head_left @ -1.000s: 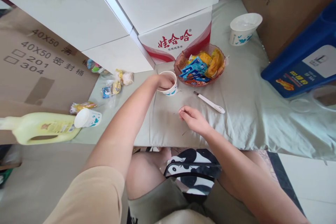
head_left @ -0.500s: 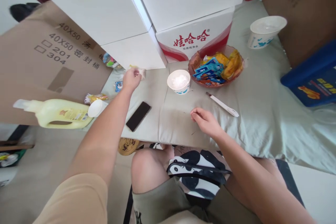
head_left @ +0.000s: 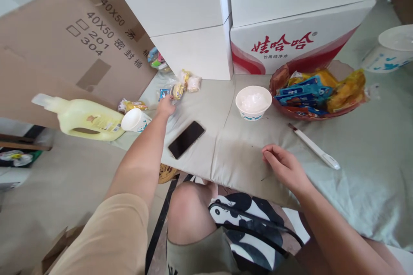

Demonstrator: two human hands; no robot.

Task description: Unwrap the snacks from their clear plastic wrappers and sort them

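Note:
My left hand (head_left: 167, 105) reaches forward to the far left of the cloth, its fingers closed at the edge of a small yellow wrapped snack (head_left: 177, 90). Just beyond lie a pale pinkish wrapped piece (head_left: 193, 84) and another yellow packet (head_left: 185, 76). A small blue packet (head_left: 164, 93) shows beside the fingers. My right hand (head_left: 281, 164) rests on the cloth, loosely curled with thumb against fingers, and nothing shows in it. Near it is a white-handled knife (head_left: 316, 147). A paper bowl (head_left: 253, 102) holding clear, crumpled plastic stands farther back.
A black phone (head_left: 186, 139) lies between my arms. A reddish glass bowl (head_left: 290, 111) holds blue and yellow packets. At the left are a tipped paper cup (head_left: 132, 120) and a yellow detergent bottle (head_left: 93, 118). Another paper bowl (head_left: 392, 53) stands right; white boxes (head_left: 190, 56) line the back.
My left hand has drawn back from the pale wrapped piece to the yellow snack nearer me. The view has swung left and closer. My right hand stays curled on the cloth.

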